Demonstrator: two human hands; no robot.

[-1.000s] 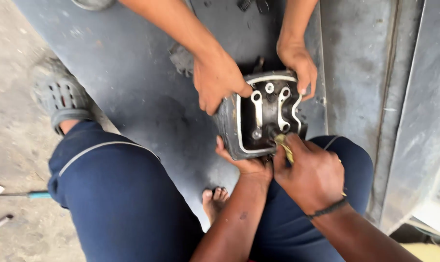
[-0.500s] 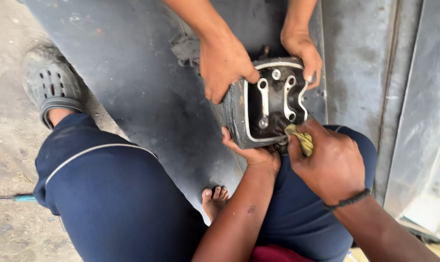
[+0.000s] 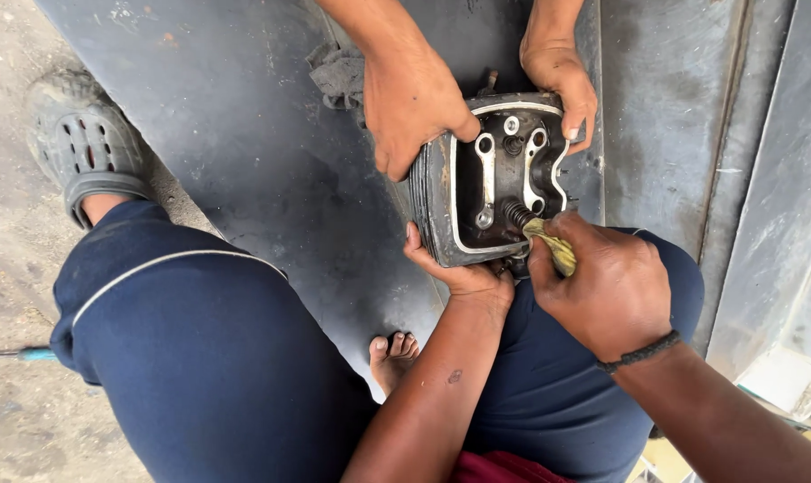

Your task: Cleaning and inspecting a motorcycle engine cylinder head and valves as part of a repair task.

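Navy-blue trousers [image 3: 217, 358] fill the near ground, the wearer's knees spread around the work; a bare foot [image 3: 392, 353] shows between them. Rising from below, the left hand [image 3: 463, 273] is cupped, fingers partly curled, under the lower left corner of a dark metal engine part [image 3: 490, 183], apparently propping it so its open face tilts up towards the camera. The right hand [image 3: 607, 286], with a black band at the wrist, is closed firmly around a yellowish rag [image 3: 553, 246], thumb and fingers pinched on it, and presses it against a coil spring [image 3: 517, 215] at the lower edge of the part's recess. The forearm comes in from the lower right, wrist bent inwards towards the part. Inside the recess two pale metal arms [image 3: 486, 174] stand upright side by side. The engine part rests at the near edge of a dark grey metal sheet [image 3: 244, 134], just above the wearer's lap. Beyond it, a second person's hands come down from the top: one hand [image 3: 414, 103] clamps the upper left rim, the other hand [image 3: 562, 80] hooks the upper right corner, evidently steadying the part against the pressing. A grey rag [image 3: 338, 72] lies just behind. Far left, a grey clog [image 3: 88, 143] stands on the concrete floor [image 3: 12, 268].
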